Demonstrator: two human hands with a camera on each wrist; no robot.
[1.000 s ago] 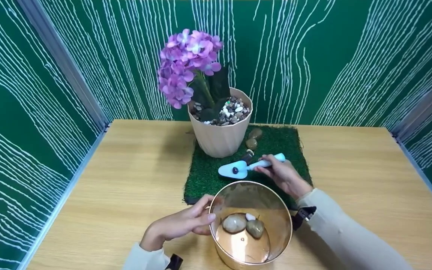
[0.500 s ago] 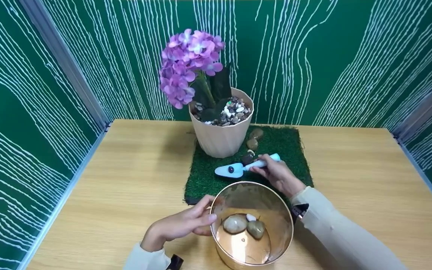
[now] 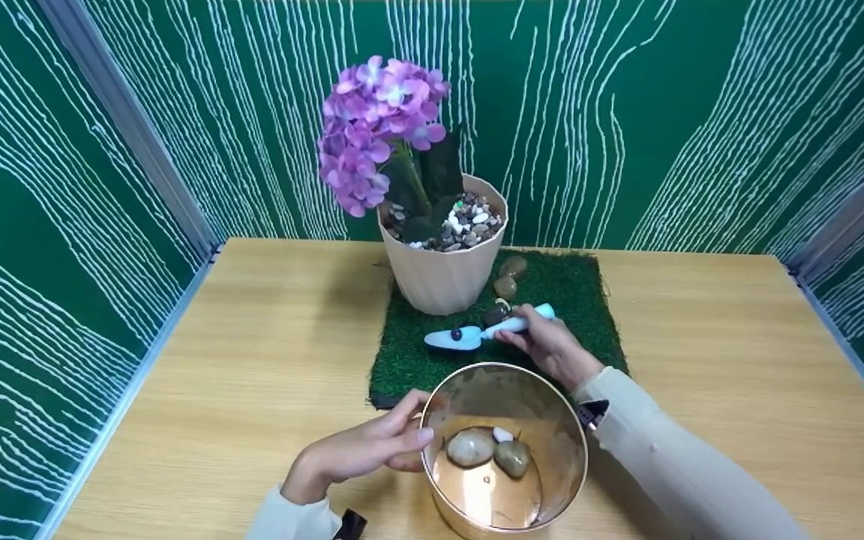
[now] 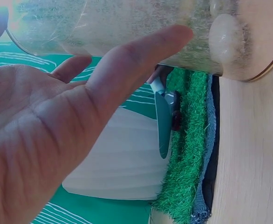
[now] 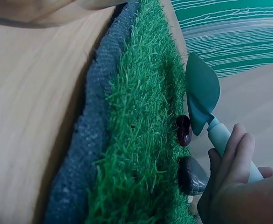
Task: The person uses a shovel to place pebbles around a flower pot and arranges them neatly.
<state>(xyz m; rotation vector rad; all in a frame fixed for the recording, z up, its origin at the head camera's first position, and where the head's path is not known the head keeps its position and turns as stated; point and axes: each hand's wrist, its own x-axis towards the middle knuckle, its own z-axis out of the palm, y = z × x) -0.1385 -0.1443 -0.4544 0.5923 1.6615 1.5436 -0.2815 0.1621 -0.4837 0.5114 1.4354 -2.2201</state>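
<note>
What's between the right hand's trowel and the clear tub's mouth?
Only the far rim of the clear tub; nothing else visible. In the head view, the trowel in the right hand is beyond that rim, over the grass mat. The left hand is at the tub's left side, off that path.

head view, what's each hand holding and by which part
The right hand holds the blue trowel by its handle; the left hand holds the clear tub by its side wall.

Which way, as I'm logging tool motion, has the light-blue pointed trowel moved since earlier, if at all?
Yes: the trowel has shifted left in the head view, relative to the beige fluted flowerpot.
</note>
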